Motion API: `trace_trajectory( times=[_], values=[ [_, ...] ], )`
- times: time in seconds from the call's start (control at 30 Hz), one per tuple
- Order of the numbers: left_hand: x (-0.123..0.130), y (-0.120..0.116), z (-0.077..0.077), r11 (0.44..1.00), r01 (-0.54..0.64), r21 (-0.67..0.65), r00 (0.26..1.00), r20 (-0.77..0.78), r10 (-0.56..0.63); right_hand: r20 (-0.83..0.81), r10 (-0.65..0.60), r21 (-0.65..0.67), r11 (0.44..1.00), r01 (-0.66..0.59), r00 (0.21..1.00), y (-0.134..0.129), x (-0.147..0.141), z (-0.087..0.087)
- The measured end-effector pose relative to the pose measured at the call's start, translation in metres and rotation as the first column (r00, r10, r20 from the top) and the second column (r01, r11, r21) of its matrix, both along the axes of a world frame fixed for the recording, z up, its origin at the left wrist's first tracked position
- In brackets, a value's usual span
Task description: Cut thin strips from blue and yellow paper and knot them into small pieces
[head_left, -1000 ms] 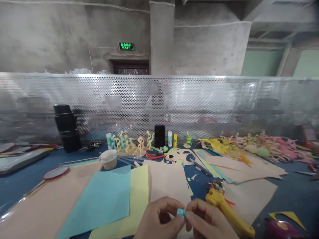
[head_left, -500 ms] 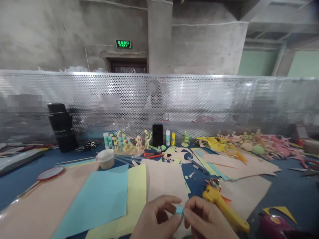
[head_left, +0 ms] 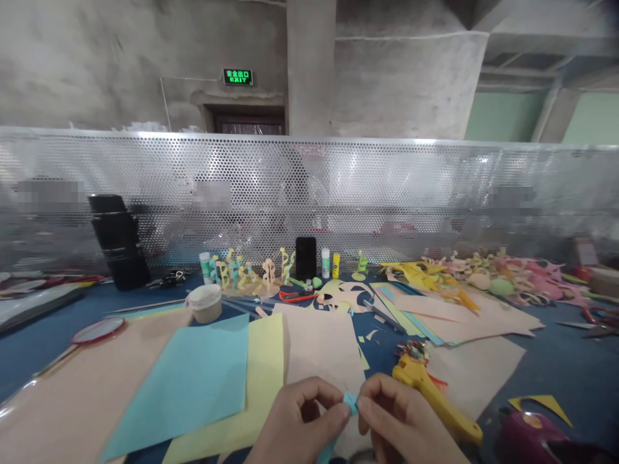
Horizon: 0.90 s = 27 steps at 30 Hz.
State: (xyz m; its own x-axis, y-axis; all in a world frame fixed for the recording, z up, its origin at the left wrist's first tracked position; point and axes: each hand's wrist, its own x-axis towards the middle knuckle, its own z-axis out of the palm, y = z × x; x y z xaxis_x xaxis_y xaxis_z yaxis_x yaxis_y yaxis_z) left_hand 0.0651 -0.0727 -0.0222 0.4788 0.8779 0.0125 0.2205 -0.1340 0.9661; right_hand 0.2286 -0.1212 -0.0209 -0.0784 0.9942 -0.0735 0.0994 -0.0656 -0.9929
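A small folded piece of blue paper (head_left: pixel 351 403) is pinched between my two hands near the bottom centre. My left hand (head_left: pixel 309 419) grips its left side with thumb and forefinger. On its right side, the thumb and fingertips of my right hand (head_left: pixel 399 412) press together. A strip of the same blue hangs below, beside my left thumb. Under and behind the hands lies a pale pink sheet (head_left: pixel 319 341). Left of it are a yellow sheet (head_left: pixel 265 361) and a blue sheet (head_left: pixel 193 374).
A yellow glue gun (head_left: pixel 435 399) lies right of my right hand, with a purple object (head_left: pixel 532 438) beyond. Further back stand a white cup (head_left: pixel 206 304), a phone (head_left: pixel 305 258), glue sticks and small paper figures (head_left: pixel 242 274). A black bottle (head_left: pixel 118 245) stands at left.
My left forefinger has come down onto the blue piece, which has turned slightly. A blue strip now shows below my left hand. The view has tilted down a little.
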Motion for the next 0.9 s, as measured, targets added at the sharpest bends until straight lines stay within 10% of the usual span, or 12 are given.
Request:
trace_trajectory(
  times=[0.9],
  values=[
    [0.0, -0.003, 0.005, 0.97, 0.043, -0.24, 0.997, 0.078, -0.025, -0.196, -0.145, -0.157, 0.981, 0.115, 0.97, -0.003, 0.002, 0.003]
  ],
)
